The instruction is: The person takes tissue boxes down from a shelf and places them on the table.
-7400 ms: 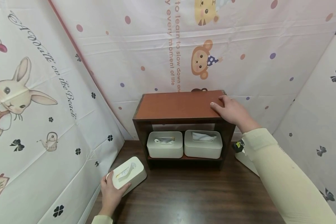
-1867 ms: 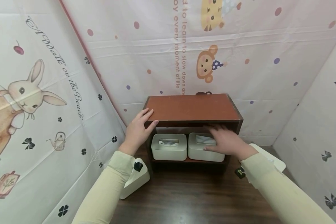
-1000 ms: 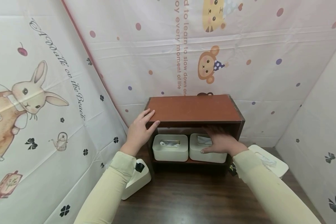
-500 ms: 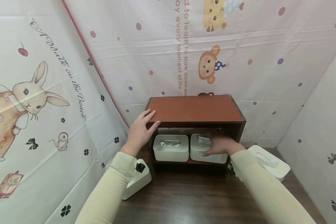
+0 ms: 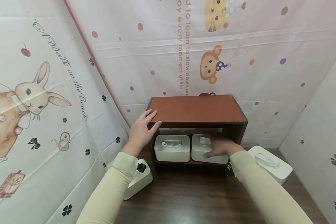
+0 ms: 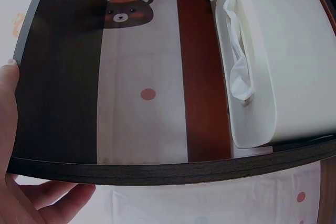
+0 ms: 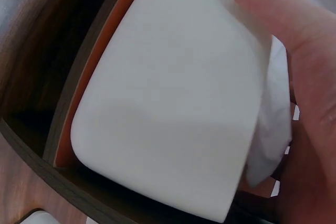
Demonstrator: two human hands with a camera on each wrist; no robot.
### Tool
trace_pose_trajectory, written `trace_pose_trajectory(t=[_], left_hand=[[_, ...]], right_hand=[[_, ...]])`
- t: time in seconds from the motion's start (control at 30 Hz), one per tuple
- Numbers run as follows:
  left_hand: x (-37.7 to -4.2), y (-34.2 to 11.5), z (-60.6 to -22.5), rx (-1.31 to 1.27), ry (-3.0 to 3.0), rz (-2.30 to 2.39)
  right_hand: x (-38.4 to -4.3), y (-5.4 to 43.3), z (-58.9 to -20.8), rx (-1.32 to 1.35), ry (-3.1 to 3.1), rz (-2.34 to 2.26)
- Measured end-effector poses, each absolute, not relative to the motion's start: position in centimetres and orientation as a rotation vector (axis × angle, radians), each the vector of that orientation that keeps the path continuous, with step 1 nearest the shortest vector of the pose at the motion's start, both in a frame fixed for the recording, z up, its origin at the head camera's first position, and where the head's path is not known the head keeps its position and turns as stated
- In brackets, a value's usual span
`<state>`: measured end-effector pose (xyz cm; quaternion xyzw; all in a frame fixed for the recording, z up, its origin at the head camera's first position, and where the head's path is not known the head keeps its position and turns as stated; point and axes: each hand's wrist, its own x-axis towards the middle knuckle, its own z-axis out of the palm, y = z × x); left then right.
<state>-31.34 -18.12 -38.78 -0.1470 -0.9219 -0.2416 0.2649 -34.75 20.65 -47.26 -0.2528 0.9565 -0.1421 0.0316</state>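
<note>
Our hands were apart: the left hand (image 5: 141, 132) rested loosely over the top left front corner of the red-brown wooden shelf unit (image 5: 196, 109), while the right hand (image 5: 220, 145) gripped the cream, rounded tissue box (image 5: 200, 156) at the right of its opening. We had headroom above that box, but only a slim gap to the matching cream tissue box (image 5: 172, 155) on its left. A cream outer-left box (image 5: 141, 184) and a cream outer-right box (image 5: 281, 170) flanked the unit, each partly hidden by a pale yellow cloth sleeve (image 5: 109, 193).
</note>
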Motion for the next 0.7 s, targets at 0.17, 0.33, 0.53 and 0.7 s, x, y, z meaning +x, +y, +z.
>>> trace_pose_trajectory(t=[0.17, 0.33, 0.53, 0.7], left_hand=[[-31.37, -17.99, -38.9, -0.403, -2.501, -0.643], [-31.45, -17.89, -38.97, -0.418, -2.504, -0.64], [-31.56, -18.1, -39.01, -0.416, -2.496, -0.649], [-31.6, -18.26, -38.98, -0.406, -2.496, -0.648]], right_hand=[[-35.1, 20.85, -47.73, -0.753, 2.971, -0.425], [-35.31, 20.98, -47.81, -0.752, 2.994, -0.408], [-35.54, 20.78, -47.84, -0.761, 3.001, -0.394], [-35.61, 20.56, -47.73, -0.758, 2.983, -0.397]])
